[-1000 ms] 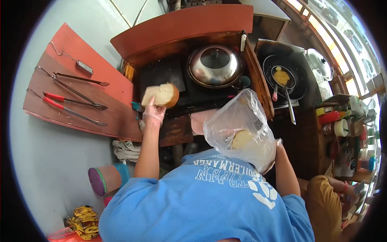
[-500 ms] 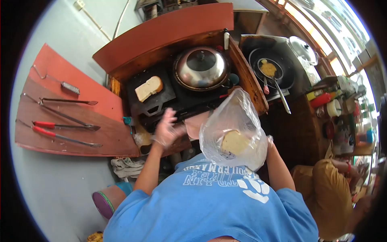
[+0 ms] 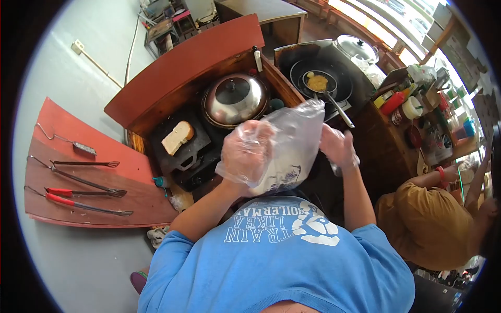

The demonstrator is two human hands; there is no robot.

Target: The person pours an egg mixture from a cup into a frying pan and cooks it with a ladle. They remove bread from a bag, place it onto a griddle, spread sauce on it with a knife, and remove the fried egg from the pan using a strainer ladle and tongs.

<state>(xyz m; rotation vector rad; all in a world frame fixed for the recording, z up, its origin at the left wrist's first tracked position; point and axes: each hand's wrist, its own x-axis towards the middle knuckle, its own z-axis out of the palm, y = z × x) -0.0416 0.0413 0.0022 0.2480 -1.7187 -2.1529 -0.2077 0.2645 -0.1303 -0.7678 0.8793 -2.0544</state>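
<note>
In front of my chest is a clear plastic bag point(image 3: 298, 135) with dark print near its lower end and something pale inside. My left hand point(image 3: 248, 148), in a thin clear glove, is closed on the bag's left side with the fingers curled. My right hand point(image 3: 336, 146), also gloved, is by the bag's right edge; its fingers are extended with the thumb apart. Whether it touches the plastic is hard to tell. Beyond my left hand, bread point(image 3: 178, 137) lies on a black griddle plate point(image 3: 195, 155).
A domed metal lid point(image 3: 236, 99) covers a pan behind the bag. Back right, a wok point(image 3: 336, 86) holds a strainer with yellow food point(image 3: 317, 81). Tongs point(image 3: 83, 193) hang on the red board at left. Bottles crowd the right shelf, near a person in brown point(image 3: 428, 224).
My left hand has moved right from beside the bag and closed on it. My right hand has come up along the bag's right edge. The view has shifted, showing more of the room behind.
</note>
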